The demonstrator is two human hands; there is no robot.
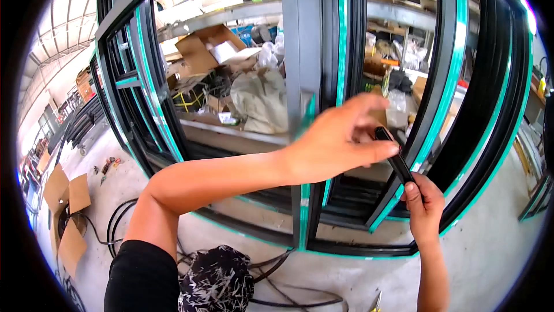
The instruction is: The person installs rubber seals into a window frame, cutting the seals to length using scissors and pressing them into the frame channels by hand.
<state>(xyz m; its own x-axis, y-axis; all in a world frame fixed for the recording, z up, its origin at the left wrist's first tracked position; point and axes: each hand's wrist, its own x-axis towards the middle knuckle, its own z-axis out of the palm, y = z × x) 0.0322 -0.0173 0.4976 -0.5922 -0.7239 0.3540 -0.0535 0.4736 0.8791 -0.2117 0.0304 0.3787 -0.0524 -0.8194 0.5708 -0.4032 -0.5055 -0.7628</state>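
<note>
My right hand grips the lower end of a short, dark, bar-like piece, thumb and fingers closed round it. The piece slants up and left toward my left hand. That hand reaches across from the left with its fingers spread and slightly blurred. Its thumb tip lies at the upper part of the piece, and whether it presses on it I cannot tell. Both hands are in front of a standing dark window frame, whose edges carry green tape.
Through the frame a shelf shows, with an open cardboard box and a crumpled pale bag. On the floor lie black hoses, another opened carton and a yellow-handled tool. Black-and-white patterned cloth fills the near edge.
</note>
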